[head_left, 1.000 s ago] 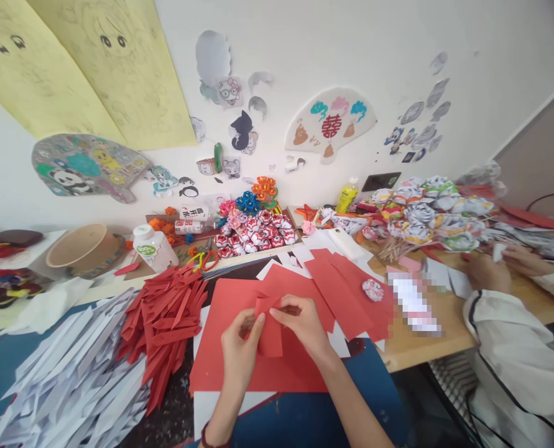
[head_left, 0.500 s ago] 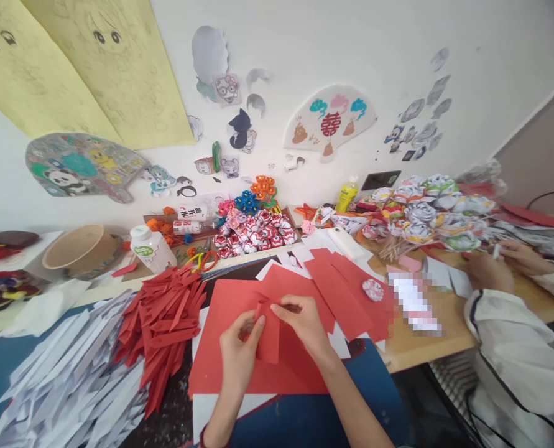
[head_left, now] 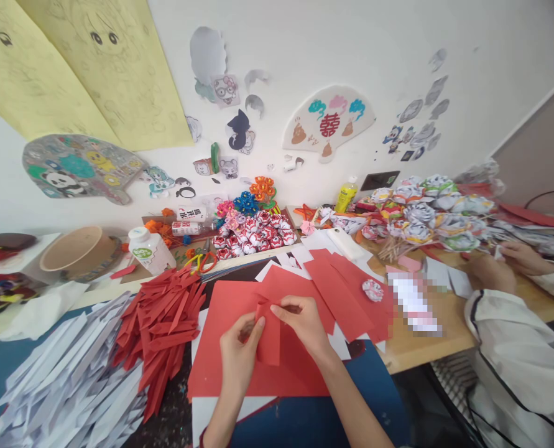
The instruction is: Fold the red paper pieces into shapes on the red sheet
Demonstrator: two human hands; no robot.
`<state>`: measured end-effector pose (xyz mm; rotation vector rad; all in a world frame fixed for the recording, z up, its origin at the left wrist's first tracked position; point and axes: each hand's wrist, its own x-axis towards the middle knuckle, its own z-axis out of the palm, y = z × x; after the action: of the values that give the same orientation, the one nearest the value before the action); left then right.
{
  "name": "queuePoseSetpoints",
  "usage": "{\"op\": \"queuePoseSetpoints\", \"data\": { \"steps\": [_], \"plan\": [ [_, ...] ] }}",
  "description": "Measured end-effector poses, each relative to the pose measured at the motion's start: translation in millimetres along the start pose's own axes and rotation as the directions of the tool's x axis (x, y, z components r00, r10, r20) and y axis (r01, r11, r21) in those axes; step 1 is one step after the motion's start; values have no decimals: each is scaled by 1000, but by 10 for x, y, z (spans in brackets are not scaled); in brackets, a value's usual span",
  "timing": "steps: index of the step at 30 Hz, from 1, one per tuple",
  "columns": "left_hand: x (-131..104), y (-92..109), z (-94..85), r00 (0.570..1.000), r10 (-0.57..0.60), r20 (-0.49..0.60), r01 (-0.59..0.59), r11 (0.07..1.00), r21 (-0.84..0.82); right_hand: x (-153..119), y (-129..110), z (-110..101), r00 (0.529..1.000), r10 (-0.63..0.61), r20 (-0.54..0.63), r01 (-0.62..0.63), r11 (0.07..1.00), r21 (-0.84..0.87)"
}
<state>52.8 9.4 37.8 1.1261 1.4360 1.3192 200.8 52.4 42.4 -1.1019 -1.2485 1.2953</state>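
Between my two hands is a small strip of red paper (head_left: 270,342), its top edge folded or curled over. My left hand (head_left: 240,342) pinches its left side, thumb on the front. My right hand (head_left: 302,316) grips the upper right corner between thumb and fingers. Under the hands lie large red paper sheets (head_left: 216,367) on top of white ones. To the left is a heap of folded red paper strips (head_left: 165,323), and beside it a larger pile of folded white strips (head_left: 81,379).
Behind the sheets sit red-and-white paper flowers (head_left: 258,233), scissors (head_left: 206,261) and a white bottle (head_left: 150,249). More red sheets (head_left: 337,292) lie to the right with one paper flower (head_left: 372,290). A co-worker's hands and white sleeve (head_left: 514,323) are at the far right, near bundled paper flowers (head_left: 421,214).
The view has shifted very slightly. My hands keep the same pinch on the red paper strip, and the co-worker's fingers have moved a little.
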Motion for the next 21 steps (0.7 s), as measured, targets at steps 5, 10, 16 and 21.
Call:
{"op": "queuePoseSetpoints", "data": {
  "steps": [5,10,16,21],
  "plan": [
    [-3,0,-10,1000,0,12,-1,1000,2,-14,-13,2,1000,3,4,-3,1000,-2],
    [-5,-29,-4,1000,-3,26,3,1000,-11,-7,8,0,1000,-14,-5,14,1000,-28],
    [32,20,-32,998,30,47,-34,996,78,-16,-17,-6,998,-54,-27,52,995,-80],
    [92,96,-58,994,104,-16,-101,988,113,-26,-6,6,998,-57,-11,56,992,-111]
  ]
}}
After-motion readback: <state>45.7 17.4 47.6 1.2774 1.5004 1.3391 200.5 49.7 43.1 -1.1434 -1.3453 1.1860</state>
